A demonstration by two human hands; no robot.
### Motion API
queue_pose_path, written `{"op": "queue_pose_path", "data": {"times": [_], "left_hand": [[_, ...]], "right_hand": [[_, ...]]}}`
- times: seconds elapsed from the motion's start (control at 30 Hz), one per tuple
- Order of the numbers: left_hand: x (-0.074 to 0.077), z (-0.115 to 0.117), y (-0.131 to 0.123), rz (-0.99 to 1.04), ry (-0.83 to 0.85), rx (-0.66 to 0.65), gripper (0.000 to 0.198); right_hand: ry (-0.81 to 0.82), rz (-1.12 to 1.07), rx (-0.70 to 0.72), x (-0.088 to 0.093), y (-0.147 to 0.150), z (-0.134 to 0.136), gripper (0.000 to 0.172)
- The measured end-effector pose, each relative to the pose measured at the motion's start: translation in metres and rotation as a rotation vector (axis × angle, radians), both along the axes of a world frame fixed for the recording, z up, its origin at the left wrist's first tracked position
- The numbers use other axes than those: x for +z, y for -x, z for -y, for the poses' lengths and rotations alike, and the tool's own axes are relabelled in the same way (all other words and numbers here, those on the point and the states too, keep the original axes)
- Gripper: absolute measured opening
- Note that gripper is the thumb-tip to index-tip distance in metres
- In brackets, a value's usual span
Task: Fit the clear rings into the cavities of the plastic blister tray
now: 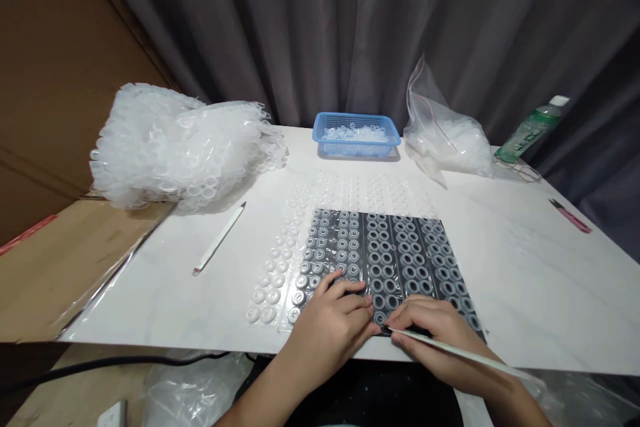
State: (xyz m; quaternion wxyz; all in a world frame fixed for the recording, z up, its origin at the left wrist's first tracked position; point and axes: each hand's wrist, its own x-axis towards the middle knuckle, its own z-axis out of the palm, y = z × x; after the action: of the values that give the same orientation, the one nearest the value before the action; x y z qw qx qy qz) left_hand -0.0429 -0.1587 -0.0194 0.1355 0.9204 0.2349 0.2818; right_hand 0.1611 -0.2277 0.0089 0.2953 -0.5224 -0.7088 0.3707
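A clear blister sheet of round cells (395, 253) lies over a dark backing near the table's front edge, with another clear sheet (280, 267) under it sticking out to the left. My left hand (333, 320) rests on the sheet's near edge, fingers curled and pressing down on it. My right hand (437, 333) sits just to the right, closed around a thin white stick (465, 352) whose tip points at a cell near my left fingertips.
A second white stick (220, 239) lies at the left of the white table (525, 280). A pile of clear blister sheets (180, 143) sits back left, a blue basket (356, 135) back centre, a plastic bag (445, 137) and a green bottle (530, 128) back right, a pink tool (570, 216) far right.
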Motion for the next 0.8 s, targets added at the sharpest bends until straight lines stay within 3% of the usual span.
{"op": "queue_pose_path", "data": {"times": [0.23, 0.3, 0.37, 0.47, 0.53, 0.57, 0.7, 0.8], "left_hand": [[-0.002, 0.000, -0.002, 0.005, -0.032, 0.016, 0.007], [-0.003, 0.000, -0.003, -0.003, -0.057, 0.002, 0.007], [-0.003, 0.000, -0.004, -0.019, -0.072, -0.030, 0.010], [-0.001, -0.002, -0.005, -0.036, -0.066, -0.060, 0.012], [0.002, -0.002, -0.003, -0.040, -0.060, -0.062, 0.012], [0.004, -0.001, -0.002, -0.034, -0.067, -0.059, 0.012], [0.012, 0.014, 0.006, 0.028, -0.129, -0.016, 0.021], [0.010, 0.035, 0.009, 0.067, -0.136, 0.029, 0.020]], "right_hand": [[-0.308, 0.140, 0.056, -0.009, 0.005, 0.003, 0.011], [-0.384, 0.141, 0.003, -0.016, 0.005, 0.005, 0.014], [-0.403, 0.126, -0.196, -0.023, 0.005, 0.006, 0.014], [-0.398, 0.042, -0.636, -0.030, 0.000, 0.006, 0.011], [-0.366, -0.014, -0.736, -0.028, -0.004, 0.006, 0.010], [-0.335, -0.030, -0.665, -0.026, -0.005, 0.006, 0.009], [-0.183, -0.040, -0.153, -0.014, -0.007, 0.009, 0.007], [-0.099, -0.047, -0.056, -0.007, -0.004, 0.009, 0.007]]}}
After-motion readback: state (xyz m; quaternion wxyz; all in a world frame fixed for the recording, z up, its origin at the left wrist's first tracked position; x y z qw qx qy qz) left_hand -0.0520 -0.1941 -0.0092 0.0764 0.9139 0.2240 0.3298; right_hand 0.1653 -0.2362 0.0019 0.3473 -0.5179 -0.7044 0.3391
